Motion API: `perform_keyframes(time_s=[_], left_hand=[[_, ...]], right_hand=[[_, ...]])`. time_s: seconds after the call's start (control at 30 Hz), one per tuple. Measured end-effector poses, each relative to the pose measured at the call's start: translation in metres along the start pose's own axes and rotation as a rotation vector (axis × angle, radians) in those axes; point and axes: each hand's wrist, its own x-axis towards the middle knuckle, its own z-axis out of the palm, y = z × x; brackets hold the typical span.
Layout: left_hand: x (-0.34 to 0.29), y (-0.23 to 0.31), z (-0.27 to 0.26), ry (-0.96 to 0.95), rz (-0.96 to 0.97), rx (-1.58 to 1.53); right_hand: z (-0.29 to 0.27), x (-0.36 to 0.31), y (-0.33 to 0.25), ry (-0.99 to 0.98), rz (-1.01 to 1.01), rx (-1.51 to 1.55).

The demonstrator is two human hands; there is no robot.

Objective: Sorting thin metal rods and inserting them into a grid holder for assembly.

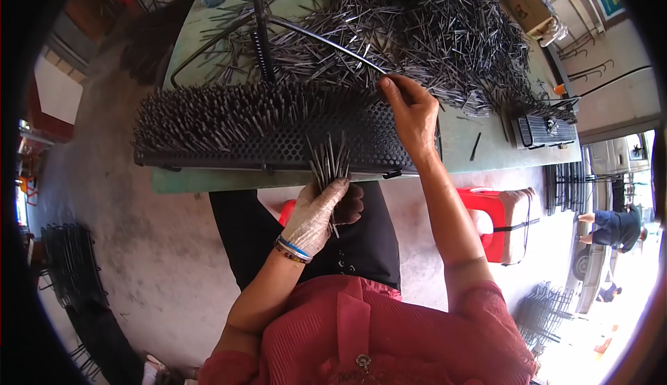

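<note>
My left hand (316, 211), in a whitish glove with a dark palm, is closed around a bundle of thin dark strips (329, 159), their tips fanned upward. Just beyond it lies a long black perforated rack (361, 138) at the table's near edge. Many upright dark strips (208, 118) fill its left and back holes, while bare holes show at the front right. Over the rack's right end, my bare right hand (415, 111) has thumb and fingers pinched beside the end of a curved black bar (326, 41). Whether it grips the bar or a strip is hidden.
A big heap of loose strips (445, 24) covers the back of the green table (486, 135). An upright black post (260, 31) rises behind the rack. At right stand a smaller rack (549, 131) and a red stool (486, 225). Another person (618, 229) is far right.
</note>
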Motion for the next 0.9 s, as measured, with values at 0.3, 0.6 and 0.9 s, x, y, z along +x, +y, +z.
perform_keyframes(time_s=[0.3, 0.6, 0.9], left_hand=[[0.000, 0.005, -0.002, -0.003, -0.039, 0.052], [-0.008, 0.005, -0.003, -0.060, -0.004, 0.255], [-0.006, 0.004, -0.006, -0.082, -0.025, 0.242]], right_hand=[[0.004, -0.006, 0.001, -0.033, -0.081, -0.175], [0.008, -0.008, 0.007, -0.111, -0.539, -0.441], [0.006, -0.012, 0.003, -0.166, -0.613, -0.551]])
